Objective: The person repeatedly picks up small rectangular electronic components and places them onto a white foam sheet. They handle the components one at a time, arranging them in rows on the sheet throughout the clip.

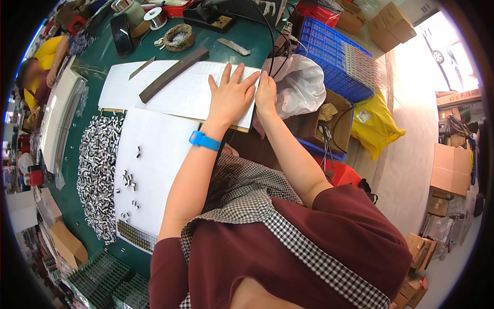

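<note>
A white sheet-covered board (177, 72) lies across the green table. My left hand (230, 97), with a blue watch on its wrist, rests palm down on the board's right part, fingers spread. Against the board's right edge stands my right hand (266, 95), its fingers stretched out close together; its palm side is hidden. A dark square bar (174, 75) lies slantwise on the board, left of my left hand. Beside it is a thin flat metal strip (141, 68). A second white sheet (154, 139) lies nearer, with several small metal pieces (127, 179) on it.
A heap of small metal pieces (98, 175) lies at the left, by green racks (98, 278). Behind the board are a round dish (178, 38) and a solder spool (155, 18). A plastic bag (301, 85) and blue crate (329, 56) stand right. A co-worker (43, 67) sits far left.
</note>
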The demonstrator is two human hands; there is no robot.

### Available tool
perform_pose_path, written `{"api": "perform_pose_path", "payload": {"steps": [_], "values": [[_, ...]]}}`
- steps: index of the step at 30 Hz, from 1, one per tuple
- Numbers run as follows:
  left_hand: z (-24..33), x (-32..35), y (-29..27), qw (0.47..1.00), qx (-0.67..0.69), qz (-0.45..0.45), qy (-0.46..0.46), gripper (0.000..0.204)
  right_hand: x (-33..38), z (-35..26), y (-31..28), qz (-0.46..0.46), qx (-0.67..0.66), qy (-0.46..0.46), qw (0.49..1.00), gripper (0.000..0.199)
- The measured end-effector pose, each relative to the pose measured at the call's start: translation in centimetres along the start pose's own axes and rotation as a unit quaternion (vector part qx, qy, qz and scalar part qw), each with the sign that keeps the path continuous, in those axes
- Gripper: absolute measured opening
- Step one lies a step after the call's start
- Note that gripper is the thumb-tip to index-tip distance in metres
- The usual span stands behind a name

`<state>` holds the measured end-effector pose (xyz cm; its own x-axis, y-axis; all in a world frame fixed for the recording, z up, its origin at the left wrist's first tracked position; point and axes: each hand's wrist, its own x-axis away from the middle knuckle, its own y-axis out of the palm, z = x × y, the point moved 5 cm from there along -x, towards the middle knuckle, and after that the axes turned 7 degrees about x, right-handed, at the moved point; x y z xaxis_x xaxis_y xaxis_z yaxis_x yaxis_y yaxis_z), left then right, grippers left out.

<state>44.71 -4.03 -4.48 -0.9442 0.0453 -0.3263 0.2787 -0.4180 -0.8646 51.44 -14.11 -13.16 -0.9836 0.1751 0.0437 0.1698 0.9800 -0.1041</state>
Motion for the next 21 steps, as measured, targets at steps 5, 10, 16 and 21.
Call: {"api": "perform_pose_path", "payload": {"steps": [5, 10, 16, 21], "values": [[0.1, 0.1, -0.1, 1.000, 0.004, 0.003, 0.001, 0.039, -0.4, 1.2, 0.3, -0.028, -0.085, 0.005, 0.996, 0.039], [-0.1, 0.2, 0.1, 1.000, -0.001, 0.004, -0.001, 0.038, 0.6, -0.3, 0.1, -0.042, -0.145, 0.018, 0.988, 0.036], [0.5, -0.2, 0.4, 1.000, 0.007, 0.005, 0.011, 0.038, 0.3, -0.1, -0.4, -0.035, -0.262, 0.080, 0.961, 0.033], [-1.9, 0.0, -0.4, 0.997, 0.064, -0.023, -0.030, 0.043, 1.2, -0.8, -1.5, -0.085, -0.335, 0.194, 0.918, 0.031]]}}
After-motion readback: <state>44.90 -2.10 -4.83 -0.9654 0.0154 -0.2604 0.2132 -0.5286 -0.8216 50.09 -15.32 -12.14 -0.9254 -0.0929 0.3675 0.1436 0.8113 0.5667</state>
